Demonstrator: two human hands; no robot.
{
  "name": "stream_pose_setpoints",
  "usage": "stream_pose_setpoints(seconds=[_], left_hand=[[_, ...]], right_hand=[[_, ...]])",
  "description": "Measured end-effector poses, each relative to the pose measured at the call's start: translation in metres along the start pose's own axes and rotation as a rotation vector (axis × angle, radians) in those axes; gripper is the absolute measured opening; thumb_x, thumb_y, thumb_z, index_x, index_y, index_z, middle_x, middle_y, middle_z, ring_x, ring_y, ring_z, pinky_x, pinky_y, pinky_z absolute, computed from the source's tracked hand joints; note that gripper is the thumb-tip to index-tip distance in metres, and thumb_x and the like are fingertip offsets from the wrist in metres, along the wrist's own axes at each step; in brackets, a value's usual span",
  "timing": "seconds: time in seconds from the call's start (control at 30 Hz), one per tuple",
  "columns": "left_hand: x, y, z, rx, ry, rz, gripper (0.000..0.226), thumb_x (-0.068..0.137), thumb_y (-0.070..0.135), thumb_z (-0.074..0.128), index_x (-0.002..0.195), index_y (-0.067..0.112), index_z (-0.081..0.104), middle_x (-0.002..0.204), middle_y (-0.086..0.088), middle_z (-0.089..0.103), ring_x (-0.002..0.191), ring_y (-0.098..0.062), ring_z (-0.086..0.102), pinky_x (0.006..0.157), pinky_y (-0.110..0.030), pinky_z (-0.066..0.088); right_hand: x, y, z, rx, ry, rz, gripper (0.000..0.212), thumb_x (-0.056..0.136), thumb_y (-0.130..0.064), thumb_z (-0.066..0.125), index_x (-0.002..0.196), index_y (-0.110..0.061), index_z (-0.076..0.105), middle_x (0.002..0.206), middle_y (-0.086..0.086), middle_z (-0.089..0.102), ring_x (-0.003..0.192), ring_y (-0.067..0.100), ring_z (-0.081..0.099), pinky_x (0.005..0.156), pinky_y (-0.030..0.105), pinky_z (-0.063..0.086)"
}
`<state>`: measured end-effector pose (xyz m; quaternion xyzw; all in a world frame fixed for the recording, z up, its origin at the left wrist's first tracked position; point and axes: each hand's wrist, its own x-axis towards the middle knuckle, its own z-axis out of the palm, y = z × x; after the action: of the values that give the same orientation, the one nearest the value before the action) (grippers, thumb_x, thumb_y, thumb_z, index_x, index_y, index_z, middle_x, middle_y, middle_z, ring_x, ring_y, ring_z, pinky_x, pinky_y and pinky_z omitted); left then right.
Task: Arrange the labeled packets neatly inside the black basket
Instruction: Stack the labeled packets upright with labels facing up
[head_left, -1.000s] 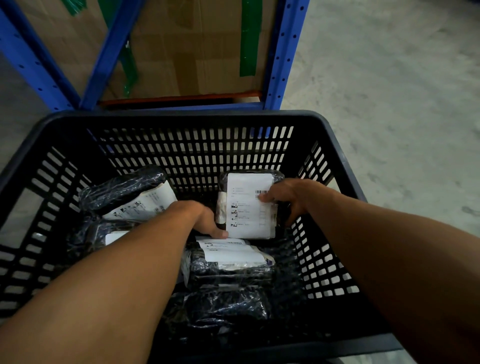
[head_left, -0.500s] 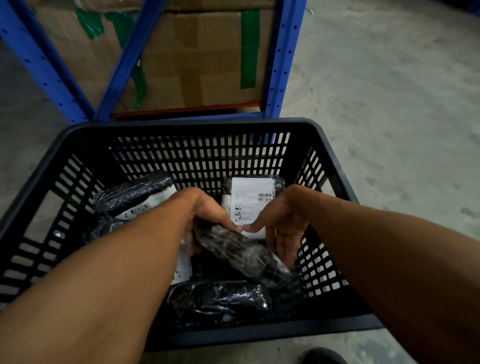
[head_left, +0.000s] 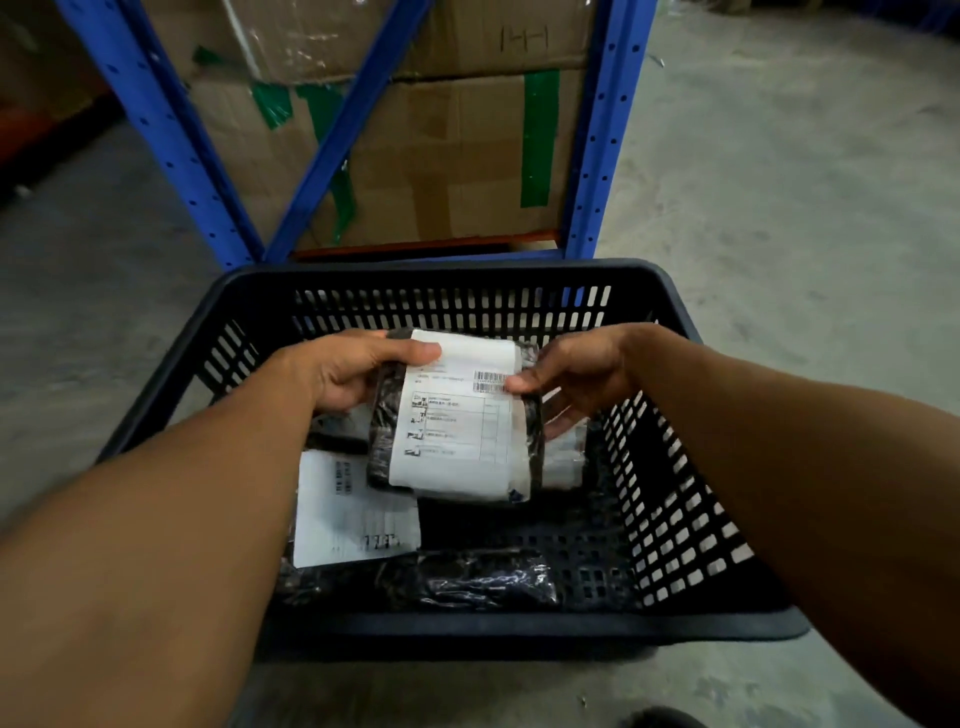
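Note:
A black slotted basket (head_left: 670, 509) stands on the concrete floor in front of me. Above its middle I hold a black plastic-wrapped packet (head_left: 457, 421) with its white printed label facing up. My left hand (head_left: 348, 374) grips its upper left corner, thumb on the label. My right hand (head_left: 571, 379) holds its right edge, thumb by the barcode. Below it, inside the basket, lies a packet with a white label (head_left: 353, 509) at the left and a dark label-down packet (head_left: 478, 577) along the near wall. Another packet (head_left: 563, 457) shows partly under the held one.
A blue steel rack (head_left: 602, 130) stands just behind the basket, holding taped cardboard boxes (head_left: 441, 156). Grey concrete floor spreads to the right and left. A dark shoe tip (head_left: 660, 719) shows at the bottom edge.
The packet has been lifted out of the pile and turned label-up between both hands. The view has pulled back, so the basket looks smaller and lower.

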<state>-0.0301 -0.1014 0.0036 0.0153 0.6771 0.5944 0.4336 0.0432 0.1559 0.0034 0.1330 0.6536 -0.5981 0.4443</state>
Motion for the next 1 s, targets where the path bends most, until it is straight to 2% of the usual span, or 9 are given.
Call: stream_pose_setpoints(seconds=[0.1, 0.2, 0.33, 0.47, 0.63, 0.73, 0.87, 0.93, 1.0], left_hand=[[0.004, 0.000, 0.008, -0.008, 0.156, -0.075, 0.070, 0.057, 0.022, 0.086, 0.121, 0.002, 0.064, 0.120, -0.019, 0.070, 0.108, -0.030, 0.068, 0.102, -0.045, 0.049], [0.001, -0.001, 0.023, 0.062, 0.064, -0.209, 0.061, 0.061, 0.021, 0.084, 0.117, 0.004, 0.067, 0.111, -0.017, 0.075, 0.105, -0.033, 0.070, 0.094, -0.052, 0.051], [0.007, 0.004, 0.041, 0.126, 0.043, -0.162, 0.060, 0.058, 0.013, 0.082, 0.115, 0.003, 0.067, 0.105, -0.015, 0.077, 0.108, -0.032, 0.068, 0.098, -0.053, 0.049], [0.021, 0.006, 0.064, 0.170, 0.078, -0.150, 0.054, 0.063, 0.008, 0.083, 0.114, 0.003, 0.067, 0.110, -0.016, 0.074, 0.103, -0.033, 0.069, 0.095, -0.057, 0.051], [0.046, -0.004, 0.078, 0.226, 0.062, -0.215, 0.033, 0.072, 0.004, 0.078, 0.103, 0.001, 0.067, 0.088, -0.015, 0.078, 0.084, -0.032, 0.072, 0.077, -0.055, 0.057], [0.059, -0.017, 0.079, 0.209, 0.064, -0.215, 0.030, 0.075, 0.000, 0.076, 0.103, 0.000, 0.066, 0.078, -0.013, 0.078, 0.070, -0.028, 0.075, 0.059, -0.046, 0.061], [0.070, -0.030, 0.072, 0.158, 0.076, -0.206, 0.042, 0.072, -0.001, 0.079, 0.112, -0.002, 0.065, 0.079, -0.011, 0.078, 0.068, -0.022, 0.075, 0.050, -0.035, 0.060], [0.073, -0.035, 0.067, 0.121, 0.023, -0.240, 0.050, 0.067, 0.005, 0.081, 0.115, 0.000, 0.066, 0.087, -0.011, 0.079, 0.077, -0.022, 0.075, 0.058, -0.035, 0.061], [0.076, -0.042, 0.064, 0.058, -0.027, -0.281, 0.057, 0.062, 0.013, 0.082, 0.116, 0.002, 0.067, 0.104, -0.014, 0.077, 0.096, -0.028, 0.073, 0.077, -0.044, 0.059]], right_hand=[[0.001, -0.002, 0.001, 0.015, 0.193, -0.063, 0.048, 0.072, -0.026, 0.079, 0.115, -0.010, 0.065, 0.112, 0.010, 0.068, 0.097, 0.029, 0.066, 0.084, 0.043, 0.057], [-0.005, 0.002, -0.006, 0.041, 0.293, -0.081, 0.034, 0.084, -0.027, 0.072, 0.113, -0.011, 0.065, 0.115, 0.009, 0.067, 0.097, 0.030, 0.065, 0.081, 0.041, 0.056], [-0.012, 0.007, -0.014, 0.088, 0.369, -0.078, 0.029, 0.085, -0.020, 0.072, 0.111, -0.010, 0.065, 0.110, 0.009, 0.068, 0.101, 0.030, 0.065, 0.078, 0.043, 0.056], [-0.013, 0.016, -0.015, 0.133, 0.372, -0.016, 0.038, 0.080, -0.011, 0.075, 0.115, -0.004, 0.061, 0.111, 0.016, 0.069, 0.105, 0.033, 0.066, 0.092, 0.048, 0.054], [0.005, 0.031, -0.013, 0.052, 0.425, 0.107, 0.045, 0.086, -0.007, 0.070, 0.129, -0.002, 0.054, 0.128, 0.018, 0.064, 0.117, 0.037, 0.060, 0.105, 0.056, 0.045], [0.017, 0.035, -0.016, 0.040, 0.444, 0.146, 0.041, 0.087, -0.008, 0.069, 0.125, 0.000, 0.055, 0.124, 0.019, 0.066, 0.115, 0.037, 0.062, 0.103, 0.057, 0.046], [0.030, 0.040, -0.025, 0.044, 0.422, 0.190, 0.032, 0.083, -0.007, 0.073, 0.113, -0.003, 0.061, 0.110, 0.015, 0.069, 0.110, 0.034, 0.064, 0.102, 0.053, 0.049], [0.031, 0.041, -0.029, 0.002, 0.383, 0.238, 0.038, 0.081, -0.014, 0.076, 0.116, -0.007, 0.061, 0.113, 0.013, 0.068, 0.105, 0.033, 0.063, 0.088, 0.053, 0.054], [0.031, 0.042, -0.032, 0.013, 0.334, 0.287, 0.042, 0.079, -0.020, 0.079, 0.116, -0.010, 0.061, 0.112, 0.012, 0.067, 0.099, 0.034, 0.063, 0.071, 0.050, 0.053]])
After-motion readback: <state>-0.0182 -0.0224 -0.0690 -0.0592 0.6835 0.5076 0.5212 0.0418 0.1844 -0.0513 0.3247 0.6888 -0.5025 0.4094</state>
